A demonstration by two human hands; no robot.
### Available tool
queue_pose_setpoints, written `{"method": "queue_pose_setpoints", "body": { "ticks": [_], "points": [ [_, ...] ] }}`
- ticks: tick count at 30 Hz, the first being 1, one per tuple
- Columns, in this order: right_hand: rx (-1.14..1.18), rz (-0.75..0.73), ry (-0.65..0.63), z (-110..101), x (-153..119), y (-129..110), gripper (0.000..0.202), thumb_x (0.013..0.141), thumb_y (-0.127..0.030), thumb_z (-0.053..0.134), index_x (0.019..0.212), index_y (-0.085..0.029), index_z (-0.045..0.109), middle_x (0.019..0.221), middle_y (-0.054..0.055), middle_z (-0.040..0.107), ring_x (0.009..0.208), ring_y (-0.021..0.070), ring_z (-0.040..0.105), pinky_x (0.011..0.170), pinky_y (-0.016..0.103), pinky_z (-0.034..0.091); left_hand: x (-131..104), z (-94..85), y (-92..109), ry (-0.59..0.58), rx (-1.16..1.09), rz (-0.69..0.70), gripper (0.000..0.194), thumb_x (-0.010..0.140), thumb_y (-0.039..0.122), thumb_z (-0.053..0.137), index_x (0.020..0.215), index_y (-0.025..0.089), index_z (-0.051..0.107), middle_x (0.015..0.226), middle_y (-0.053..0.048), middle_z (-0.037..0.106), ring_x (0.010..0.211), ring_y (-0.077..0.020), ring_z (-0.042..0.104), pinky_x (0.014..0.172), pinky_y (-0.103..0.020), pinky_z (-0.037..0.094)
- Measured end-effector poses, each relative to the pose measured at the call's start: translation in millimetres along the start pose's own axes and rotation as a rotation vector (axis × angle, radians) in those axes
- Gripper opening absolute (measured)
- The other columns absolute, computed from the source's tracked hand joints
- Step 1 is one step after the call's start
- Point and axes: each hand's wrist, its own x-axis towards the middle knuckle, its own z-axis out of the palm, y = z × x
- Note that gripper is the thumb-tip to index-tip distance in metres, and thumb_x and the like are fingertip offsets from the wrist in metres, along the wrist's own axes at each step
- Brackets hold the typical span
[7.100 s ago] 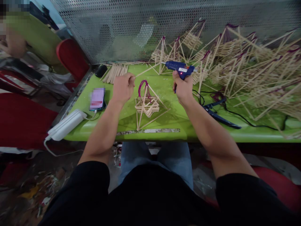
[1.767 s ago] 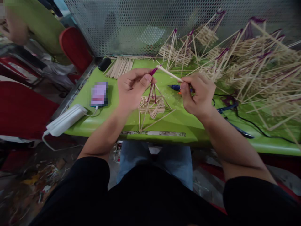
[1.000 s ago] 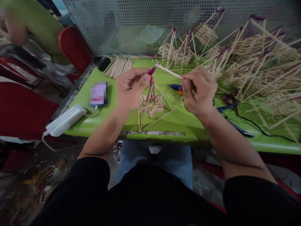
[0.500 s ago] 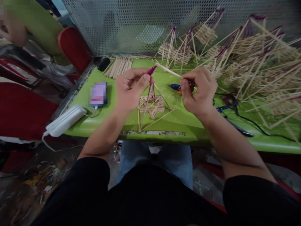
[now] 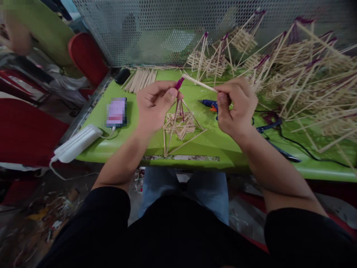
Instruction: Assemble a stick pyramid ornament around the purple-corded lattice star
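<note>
Between thumb and fingers, my left hand (image 5: 156, 102) pinches the purple string (image 5: 179, 83) at the top of a stick frame (image 5: 181, 124). That frame has a star-like stack of pale sticks under thin purple strings and rests low over the green table. My right hand (image 5: 237, 104) is closed on one end of a thin wooden stick (image 5: 200, 84). The stick's far end is at the tip of the purple string. Just left of my right hand lies a blue glue gun (image 5: 208, 103), partly hidden by the fingers.
Many finished-looking stick frames (image 5: 301, 70) crowd the right side. Loose sticks (image 5: 141, 80), a phone (image 5: 116, 111) and a white power strip (image 5: 78, 143) are on the left. Dark scissors (image 5: 281, 149) and a black cable lie at right. A person's arm (image 5: 19, 35) shows at upper left.
The stick in my right hand has shifted slightly left against the string tip. My right fingers have turned a little, showing more of the glue gun.
</note>
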Motion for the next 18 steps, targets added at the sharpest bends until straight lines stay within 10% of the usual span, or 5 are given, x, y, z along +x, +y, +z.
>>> {"method": "queue_pose_setpoints", "body": {
  "ticks": [18],
  "points": [
    [-0.036, 0.114, -0.105, -4, -7, 4, 0.037, 0.118, -0.06, 0.048, 0.126, -0.035, 0.073, 0.118, 0.017, 0.075, 0.106, 0.0361, 0.07, 0.088, 0.062, 0.062, 1, -2.1, -6, 0.014, -0.005, 0.032, 0.021, 0.103, 0.052, 0.089, 0.108, 0.032, 0.089, 0.09, 0.004, 0.081, 0.081, -0.0132, 0.083, 0.077, -0.027, 0.072]
  ]
}}
